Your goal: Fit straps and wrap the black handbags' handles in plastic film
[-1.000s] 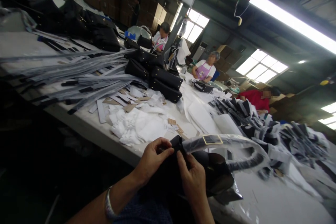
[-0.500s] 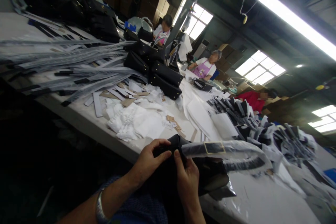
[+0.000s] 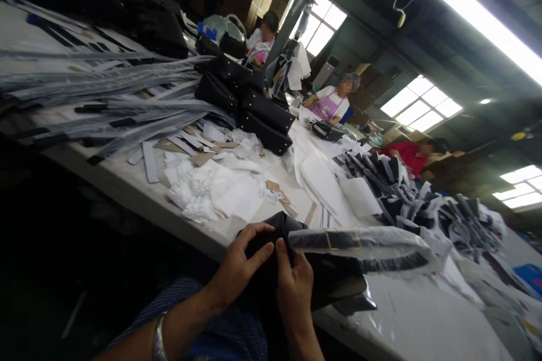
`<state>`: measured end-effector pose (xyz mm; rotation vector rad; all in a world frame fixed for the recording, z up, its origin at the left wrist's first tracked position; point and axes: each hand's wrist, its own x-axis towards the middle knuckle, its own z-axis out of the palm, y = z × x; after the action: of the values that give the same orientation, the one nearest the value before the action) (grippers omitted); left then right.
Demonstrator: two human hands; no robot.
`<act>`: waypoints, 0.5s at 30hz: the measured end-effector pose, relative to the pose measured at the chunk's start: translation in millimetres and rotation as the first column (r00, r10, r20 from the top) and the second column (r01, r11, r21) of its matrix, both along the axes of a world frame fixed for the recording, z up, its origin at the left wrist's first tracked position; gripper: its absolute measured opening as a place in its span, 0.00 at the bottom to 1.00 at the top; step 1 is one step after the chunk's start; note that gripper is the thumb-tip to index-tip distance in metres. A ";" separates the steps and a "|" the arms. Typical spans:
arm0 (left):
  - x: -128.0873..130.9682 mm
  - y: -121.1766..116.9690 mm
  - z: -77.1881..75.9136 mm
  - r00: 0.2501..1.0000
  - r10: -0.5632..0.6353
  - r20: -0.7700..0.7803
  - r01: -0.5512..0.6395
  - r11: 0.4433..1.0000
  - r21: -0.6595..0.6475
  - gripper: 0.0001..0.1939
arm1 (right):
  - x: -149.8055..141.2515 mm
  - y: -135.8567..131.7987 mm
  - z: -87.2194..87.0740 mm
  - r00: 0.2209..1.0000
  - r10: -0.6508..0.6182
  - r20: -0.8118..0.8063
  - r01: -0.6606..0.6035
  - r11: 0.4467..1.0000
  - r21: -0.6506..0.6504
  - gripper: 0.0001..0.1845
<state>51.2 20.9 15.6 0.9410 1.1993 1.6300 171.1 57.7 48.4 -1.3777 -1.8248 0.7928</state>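
Observation:
A black handbag [image 3: 334,282] lies at the table's near edge, partly over my lap. My left hand [image 3: 241,262] grips the bag's near end, thumb and fingers closed on the black material. Close beside it, my right hand [image 3: 294,279] pinches the same part of the bag, its thumb almost meeting the left thumb. What lies between the fingertips is too dark and small to make out. A handle wrapped in clear plastic [image 3: 389,240], with a gold-coloured rectangular frame, arches away to the right from the bag.
White tissue sheets [image 3: 220,189] and paper strips lie beyond my hands. Plastic-wrapped straps [image 3: 139,90] spread over the left side, near stacked black bags [image 3: 265,118]. More wrapped handles [image 3: 449,217] are heaped at right. People [image 3: 328,104] sit across the long white table [image 3: 406,316].
The view has shifted slightly, so my hands and the bag sit a little further left. Both hands keep their hold on the bag, with the thumbs slightly moved.

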 end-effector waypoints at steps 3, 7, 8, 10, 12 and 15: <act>-0.1 0.7 1.8 0.999 -0.005 0.036 0.006 1.000 -0.030 0.13 | 1.0 0.1 -4.2 0.998 -0.012 -0.057 0.010 0.999 -0.039 0.22; 0.4 0.9 1.5 0.997 -0.024 0.073 0.028 0.998 -0.057 0.12 | 2.8 0.4 -8.7 0.993 -0.022 -0.114 0.008 0.993 -0.119 0.22; 0.0 0.6 0.8 0.996 -0.029 0.080 0.034 0.997 -0.064 0.12 | 3.1 0.5 -9.1 0.992 -0.023 -0.122 0.007 0.991 -0.133 0.22; -2.2 -0.4 -0.9 0.995 -0.046 0.091 0.052 0.996 -0.068 0.13 | 3.8 0.6 -8.9 0.989 -0.017 -0.145 -0.006 0.988 -0.155 0.21; -5.9 -1.2 -2.4 0.994 -0.073 0.085 0.079 0.995 -0.060 0.13 | 4.4 0.8 -8.1 0.986 -0.004 -0.169 -0.026 0.985 -0.173 0.21; -13.2 -0.7 -3.4 0.993 -0.113 0.028 0.115 0.992 -0.052 0.14 | 5.5 1.5 -6.9 0.982 0.005 -0.187 -0.039 0.983 -0.182 0.20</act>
<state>38.0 20.1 12.2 0.9359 1.1456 1.5084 176.5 59.3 41.5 -1.3498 -1.6576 1.0886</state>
